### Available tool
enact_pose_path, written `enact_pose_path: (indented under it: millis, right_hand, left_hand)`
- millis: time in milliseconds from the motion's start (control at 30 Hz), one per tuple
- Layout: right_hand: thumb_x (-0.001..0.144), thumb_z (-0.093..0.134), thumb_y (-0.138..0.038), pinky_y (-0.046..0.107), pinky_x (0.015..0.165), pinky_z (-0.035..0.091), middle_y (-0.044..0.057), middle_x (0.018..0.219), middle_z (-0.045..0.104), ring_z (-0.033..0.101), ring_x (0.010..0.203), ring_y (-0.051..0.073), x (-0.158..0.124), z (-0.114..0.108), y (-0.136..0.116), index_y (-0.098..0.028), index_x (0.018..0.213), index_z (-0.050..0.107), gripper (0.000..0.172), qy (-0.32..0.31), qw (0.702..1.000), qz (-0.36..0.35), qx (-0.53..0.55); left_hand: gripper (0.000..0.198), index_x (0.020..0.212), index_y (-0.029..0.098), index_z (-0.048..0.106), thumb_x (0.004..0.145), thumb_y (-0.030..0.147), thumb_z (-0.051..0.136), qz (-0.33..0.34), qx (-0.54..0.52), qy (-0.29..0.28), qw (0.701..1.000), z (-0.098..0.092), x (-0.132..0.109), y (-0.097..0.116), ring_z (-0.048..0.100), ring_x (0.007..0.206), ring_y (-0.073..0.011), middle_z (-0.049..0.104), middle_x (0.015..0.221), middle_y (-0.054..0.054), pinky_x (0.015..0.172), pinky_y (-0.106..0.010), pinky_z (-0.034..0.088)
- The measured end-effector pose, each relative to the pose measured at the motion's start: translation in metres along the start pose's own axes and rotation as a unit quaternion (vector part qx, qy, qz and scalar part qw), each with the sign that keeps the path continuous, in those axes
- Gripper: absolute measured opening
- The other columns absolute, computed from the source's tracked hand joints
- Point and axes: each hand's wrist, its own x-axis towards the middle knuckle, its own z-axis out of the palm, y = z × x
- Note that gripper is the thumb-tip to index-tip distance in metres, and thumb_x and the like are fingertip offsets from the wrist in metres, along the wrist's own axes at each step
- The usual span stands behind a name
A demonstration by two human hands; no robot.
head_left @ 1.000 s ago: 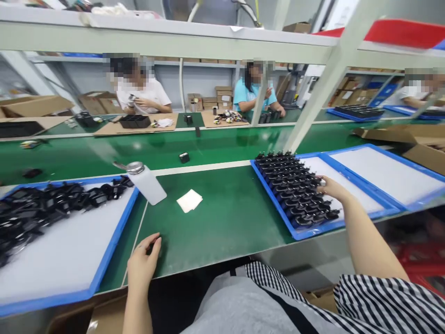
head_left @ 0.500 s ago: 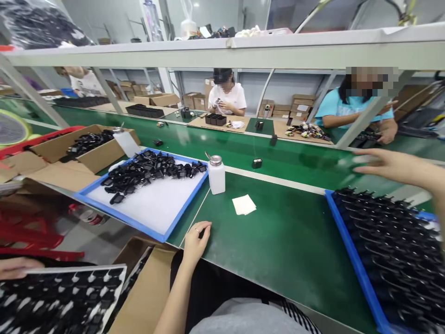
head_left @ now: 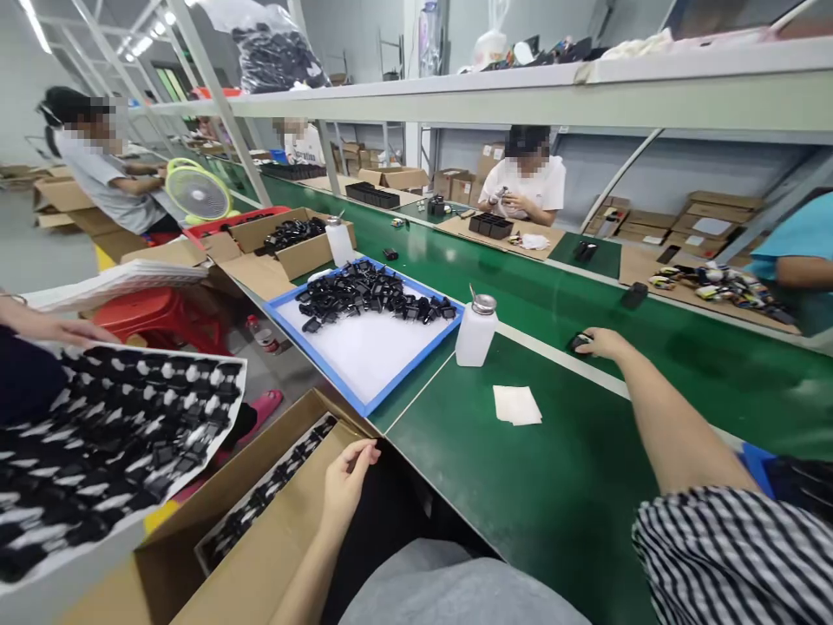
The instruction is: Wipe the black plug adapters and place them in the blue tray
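My right hand (head_left: 602, 344) reaches over the green belt, its fingers closed around a small black power adapter (head_left: 579, 342) that the fingertips partly hide. My left hand (head_left: 348, 473) hovers at the table's front edge above a cardboard box, thumb and fingers drawn together with nothing visible in them. Between the hands are a white pump bottle (head_left: 476, 332) and some pale square cloths (head_left: 516, 405). A blue-rimmed tray (head_left: 409, 378) to the left holds a heap of black plug adapters (head_left: 364, 293).
An open cardboard box (head_left: 260, 538) holding rows of black parts stands below the table. At left, another person's hand (head_left: 58, 325) is on a white tray of black parts (head_left: 123, 443). A second blue tray (head_left: 756, 467) shows at the right. A shelf (head_left: 521, 94) crosses above the belt.
My view has turned left. My right hand has come down from the right onto the adapter on the belt. My left hand has moved off the tabletop to its front edge.
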Motion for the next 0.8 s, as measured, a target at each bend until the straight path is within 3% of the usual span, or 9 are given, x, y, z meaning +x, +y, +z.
enact_pose_path:
  millis: [100,200,267,333,400,500,600,700,800]
  right_hand:
    - [0.046,0.065,-0.021,0.037,0.051,0.043,0.003,0.054,0.057,0.054,0.051,0.022,-0.019,-0.017,-0.021,-0.019,0.061,0.056,0.018,-0.064,0.998,0.002,0.003]
    - [0.059,0.057,-0.033,0.032,0.056,0.044,0.002,0.073,0.061,0.056,0.061,0.020,-0.057,-0.014,-0.069,-0.020,0.079,0.055,0.024,-0.180,0.975,-0.119,0.058]
    - [0.062,0.056,-0.032,0.030,0.064,0.044,0.002,0.084,0.059,0.055,0.075,0.020,-0.089,0.006,-0.105,-0.021,0.086,0.055,0.026,-0.194,0.955,-0.223,0.027]
    - [0.066,0.053,-0.030,0.031,0.065,0.043,0.006,0.089,0.057,0.055,0.077,0.021,-0.118,0.036,-0.134,-0.020,0.096,0.051,0.031,-0.139,0.955,-0.259,-0.026]
    - [0.069,0.051,-0.029,0.032,0.066,0.042,0.010,0.090,0.055,0.055,0.077,0.022,-0.138,0.063,-0.150,-0.017,0.103,0.048,0.036,-0.142,0.947,-0.281,-0.063]
    - [0.068,0.052,-0.035,0.033,0.068,0.042,0.012,0.099,0.052,0.052,0.086,0.024,-0.145,0.078,-0.149,-0.016,0.115,0.037,0.052,-0.193,0.936,-0.292,-0.044]
    - [0.071,0.044,-0.041,0.034,0.072,0.040,0.013,0.108,0.048,0.046,0.097,0.025,-0.131,0.069,-0.129,-0.016,0.120,0.029,0.057,-0.154,0.969,-0.192,-0.019]
    - [0.066,0.050,-0.039,0.037,0.073,0.039,0.019,0.106,0.047,0.041,0.101,0.031,-0.115,0.062,-0.104,-0.010,0.112,0.039,0.056,-0.124,0.988,-0.054,-0.075]
    - [0.058,0.058,-0.033,0.032,0.061,0.041,0.015,0.088,0.055,0.050,0.086,0.029,-0.109,0.063,-0.089,-0.012,0.086,0.053,0.035,-0.152,0.985,-0.023,-0.083]
  left_hand:
    - [0.024,0.074,0.013,0.058,0.067,0.034,0.050,-0.002,-0.019,0.001,1.000,0.008,0.003,0.002,0.055,0.058,-0.0128,0.060,0.061,-0.003,0.061,-0.027,0.047]
    - [0.022,0.074,0.013,0.057,0.068,0.033,0.049,0.001,-0.034,-0.018,0.999,0.026,0.009,0.011,0.056,0.058,-0.0128,0.060,0.061,-0.002,0.061,-0.027,0.047]
    - [0.022,0.076,0.014,0.057,0.069,0.032,0.047,0.020,-0.030,-0.055,0.998,0.041,0.014,0.019,0.057,0.062,-0.0134,0.061,0.064,-0.003,0.063,-0.027,0.046]
    - [0.021,0.079,0.015,0.057,0.070,0.031,0.045,0.053,0.000,-0.105,0.993,0.055,0.019,0.027,0.057,0.068,-0.0140,0.062,0.072,-0.004,0.067,-0.028,0.045]
    - [0.021,0.083,0.016,0.056,0.069,0.028,0.046,0.092,0.054,-0.149,0.983,0.066,0.024,0.033,0.056,0.076,-0.0146,0.061,0.081,-0.004,0.072,-0.029,0.044]
    - [0.031,0.095,0.017,0.051,0.066,0.026,0.050,0.127,0.144,-0.189,0.963,0.074,0.029,0.040,0.052,0.088,-0.0158,0.058,0.094,-0.005,0.080,-0.031,0.040]
    - [0.042,0.102,0.016,0.047,0.062,0.026,0.055,0.131,0.205,-0.216,0.946,0.077,0.034,0.045,0.048,0.097,-0.0181,0.054,0.101,-0.007,0.086,-0.033,0.036]
    - [0.058,0.108,0.016,0.042,0.056,0.031,0.061,0.136,0.219,-0.249,0.934,0.084,0.038,0.050,0.043,0.103,-0.0208,0.051,0.106,-0.008,0.089,-0.035,0.033]
    - [0.086,0.117,0.013,0.030,0.045,0.040,0.067,0.124,0.209,-0.244,0.939,0.096,0.037,0.054,0.039,0.107,-0.0249,0.046,0.112,-0.011,0.089,-0.037,0.031]
